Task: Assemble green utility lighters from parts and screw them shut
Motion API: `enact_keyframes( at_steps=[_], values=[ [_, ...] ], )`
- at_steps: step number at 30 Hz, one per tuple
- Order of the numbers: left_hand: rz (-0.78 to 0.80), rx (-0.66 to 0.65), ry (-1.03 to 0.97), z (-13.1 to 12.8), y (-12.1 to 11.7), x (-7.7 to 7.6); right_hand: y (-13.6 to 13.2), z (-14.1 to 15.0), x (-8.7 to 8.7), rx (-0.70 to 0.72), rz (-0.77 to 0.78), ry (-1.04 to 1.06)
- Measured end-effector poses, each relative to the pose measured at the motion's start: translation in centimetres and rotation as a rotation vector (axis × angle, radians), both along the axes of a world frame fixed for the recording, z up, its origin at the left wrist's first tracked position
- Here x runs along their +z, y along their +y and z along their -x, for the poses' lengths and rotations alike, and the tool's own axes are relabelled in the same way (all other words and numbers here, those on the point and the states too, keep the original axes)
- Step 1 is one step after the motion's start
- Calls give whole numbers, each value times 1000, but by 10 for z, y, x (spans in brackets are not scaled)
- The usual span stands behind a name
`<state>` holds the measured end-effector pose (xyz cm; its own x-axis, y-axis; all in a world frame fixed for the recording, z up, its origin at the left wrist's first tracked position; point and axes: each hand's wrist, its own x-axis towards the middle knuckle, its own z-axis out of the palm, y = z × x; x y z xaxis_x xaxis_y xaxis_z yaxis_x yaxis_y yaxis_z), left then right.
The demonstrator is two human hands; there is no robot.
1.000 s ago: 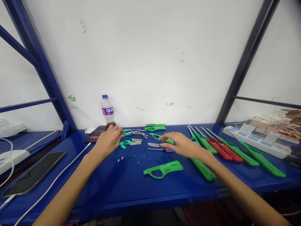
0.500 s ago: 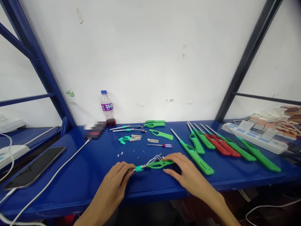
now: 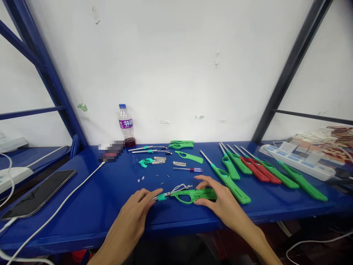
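Observation:
In the head view, a partly opened green stick lighter (image 3: 184, 198) lies across both my hands near the table's front edge. My left hand (image 3: 134, 209) pinches its metal tube just left of the teal collar (image 3: 161, 197). Fingers of my right hand (image 3: 220, 198) grip the green handle half at the other end, thumb below and fingers above. Loose white wires (image 3: 179, 187) stick up beside the handle's loop. Beyond lie a screwdriver (image 3: 196, 170) with a clear purple-red handle, tiny screws (image 3: 162, 183), small white pieces (image 3: 142, 177) and pale metal-and-plastic inserts (image 3: 179, 163).
Several green and red stick lighters (image 3: 231, 186) spread along the right, near a white power strip (image 3: 300, 162). Green handle halves (image 3: 190, 157) and removed tubes (image 3: 145, 151) lie at the back. A bottle (image 3: 126, 127) stands back left; a phone (image 3: 38, 193) and white cable (image 3: 68, 198) lie left.
The handle has rolled so its hollow inner side faces up more. My right hand has shifted slightly right and now grips it farther along. The left hand keeps hold of the tube.

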<state>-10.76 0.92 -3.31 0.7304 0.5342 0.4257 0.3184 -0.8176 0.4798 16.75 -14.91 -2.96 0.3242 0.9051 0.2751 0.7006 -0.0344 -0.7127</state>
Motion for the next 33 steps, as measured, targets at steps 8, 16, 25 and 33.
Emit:
enact_keyframes(
  at_steps=[8,16,25,33],
  values=[
    [47,-26,96,2,-5,7,1,0,5,104,-7,63],
    [49,-45,24,-1,0,1,-1,3,11,138,29,42],
    [139,-119,0,2,5,2,-2,4,15,174,1,-21],
    [-17,-30,83,-1,3,1,-3,2,11,204,-18,-49]
  ],
)
